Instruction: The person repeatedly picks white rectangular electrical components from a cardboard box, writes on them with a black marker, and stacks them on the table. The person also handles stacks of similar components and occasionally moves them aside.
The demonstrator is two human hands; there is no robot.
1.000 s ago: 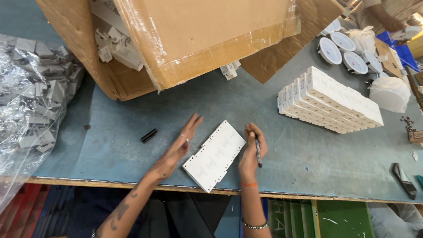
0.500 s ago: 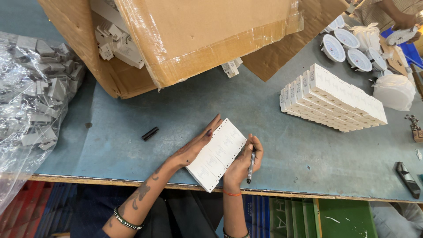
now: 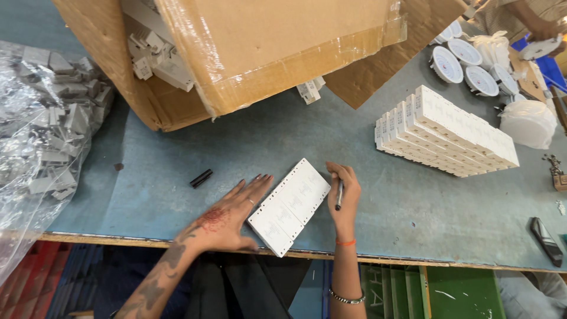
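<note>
1. Grey-blue sheeting, dull and scuffed, covers the table (image 3: 236, 147) in the head view, and a raw wooden strip runs along its near edge. Below that edge show a red ribbed panel at one end and a green crate at the other.
2. White, flat and rectangular, the box (image 3: 289, 207) lies slanted near the near edge, a row of small holes along one long side and faint print on its face.
3. Lying flat, the left hand (image 3: 230, 215) spreads its fingers beside the box, with its thumb at the box's near corner; it grips nothing. Dark patterning marks its back.
4. Closed round a black pen (image 3: 339, 195), the right hand (image 3: 344, 198) sits just beside the box's other long side, with an orange thread at the wrist.
5. Short and black, a cap (image 3: 201, 178) lies apart from the left hand on bare sheeting.
6. Brown corrugated card forms the big carton (image 3: 266, 47), tipped on its side with glossy tape on the flap, and white plastic parts show inside it.
7. Crinkled clear plastic makes the bag (image 3: 41, 130), full of grey blocky parts.
8. Neat rows of white boxes form the stack (image 3: 446, 133).
9. Round white lamps (image 3: 466, 65) crowd the far corner, where another person's hand (image 3: 546, 32) holds one.
</note>
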